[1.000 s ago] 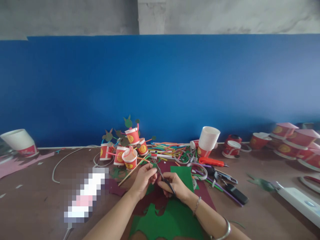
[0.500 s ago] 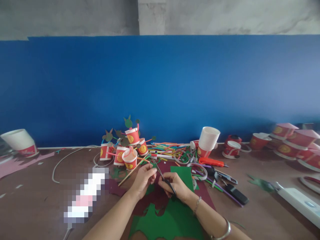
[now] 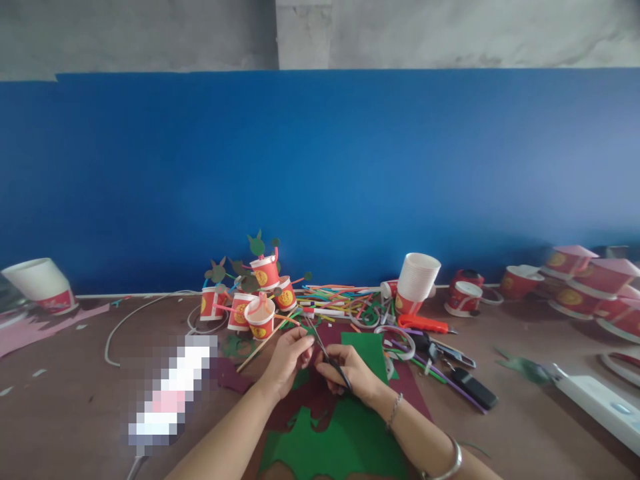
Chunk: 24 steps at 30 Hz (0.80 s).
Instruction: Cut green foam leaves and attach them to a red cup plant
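My right hand (image 3: 349,371) is closed round the black handles of a pair of scissors (image 3: 320,342), whose blades point up and to the left. Close to the blade tips, my left hand (image 3: 291,357) pinches a small green paper piece (image 3: 310,331), mostly hidden by the fingers. Below both hands lies a cut-up green paper sheet (image 3: 340,437) on dark red paper (image 3: 313,390). A second green sheet (image 3: 367,348) sits just behind my right hand.
Decorated red paper cups (image 3: 261,321) stand behind my left hand, beside a heap of coloured straws (image 3: 333,300). Further right are stacked white cups (image 3: 417,277), an orange cutter (image 3: 424,325), a tape roll (image 3: 400,341) and a black key fob (image 3: 470,388). A glue gun (image 3: 600,403) lies far right.
Both hands hold almost the same place and grip. Any shift of the scissors or the small green piece is too slight to make out clearly.
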Each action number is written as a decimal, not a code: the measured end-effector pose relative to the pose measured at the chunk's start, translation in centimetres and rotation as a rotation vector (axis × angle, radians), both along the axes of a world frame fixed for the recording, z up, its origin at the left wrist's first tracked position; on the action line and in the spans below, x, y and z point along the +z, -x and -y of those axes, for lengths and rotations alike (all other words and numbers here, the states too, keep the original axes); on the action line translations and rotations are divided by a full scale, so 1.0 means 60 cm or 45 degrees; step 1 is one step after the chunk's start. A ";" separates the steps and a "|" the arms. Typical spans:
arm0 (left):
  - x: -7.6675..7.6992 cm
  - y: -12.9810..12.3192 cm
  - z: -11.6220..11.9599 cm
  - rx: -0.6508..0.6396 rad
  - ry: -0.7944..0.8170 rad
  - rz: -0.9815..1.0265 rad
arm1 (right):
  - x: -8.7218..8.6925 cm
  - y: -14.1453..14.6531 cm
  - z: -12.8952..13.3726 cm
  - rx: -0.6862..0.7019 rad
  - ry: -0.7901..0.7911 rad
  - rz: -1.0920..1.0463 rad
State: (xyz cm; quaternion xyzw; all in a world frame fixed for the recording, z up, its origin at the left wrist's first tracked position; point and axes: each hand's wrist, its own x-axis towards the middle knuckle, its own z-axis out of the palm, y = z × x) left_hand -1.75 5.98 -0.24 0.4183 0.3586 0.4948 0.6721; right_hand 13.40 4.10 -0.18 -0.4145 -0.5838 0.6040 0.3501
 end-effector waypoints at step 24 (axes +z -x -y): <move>0.002 -0.001 0.002 0.015 -0.038 -0.085 | -0.003 0.000 -0.002 -0.021 -0.106 0.078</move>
